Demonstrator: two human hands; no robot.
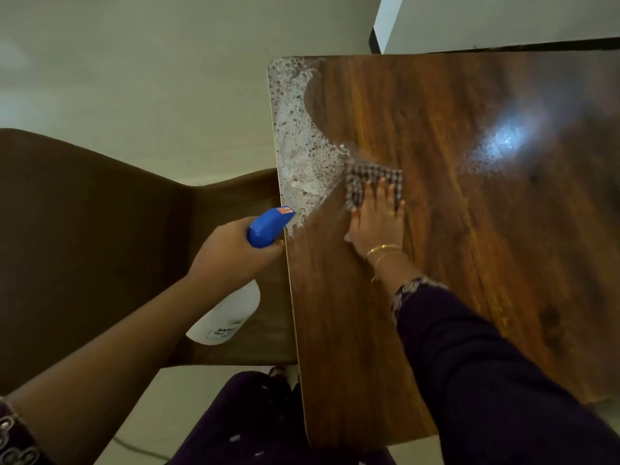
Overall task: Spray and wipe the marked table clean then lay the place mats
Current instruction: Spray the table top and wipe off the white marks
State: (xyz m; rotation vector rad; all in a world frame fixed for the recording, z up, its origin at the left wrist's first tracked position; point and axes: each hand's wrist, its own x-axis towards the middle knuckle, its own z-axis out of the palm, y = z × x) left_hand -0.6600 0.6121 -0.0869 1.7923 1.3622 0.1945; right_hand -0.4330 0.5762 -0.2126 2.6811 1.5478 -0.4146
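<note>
On the wooden table (469, 229), apparently foam-streaked, right hand (377, 218) presses a cloth (369, 177) flat; left hand (231, 250) grips a sprayer (268, 226).

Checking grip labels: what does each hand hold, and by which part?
The left hand grips the spray bottle at its neck, below the blue trigger head. The right hand presses flat on the checked cloth.

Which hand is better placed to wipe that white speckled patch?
Probably the right hand: it presses the checkered cloth flat on the table right beside the speckled patch. The left hand grips the spray bottle, off the edge.
</note>
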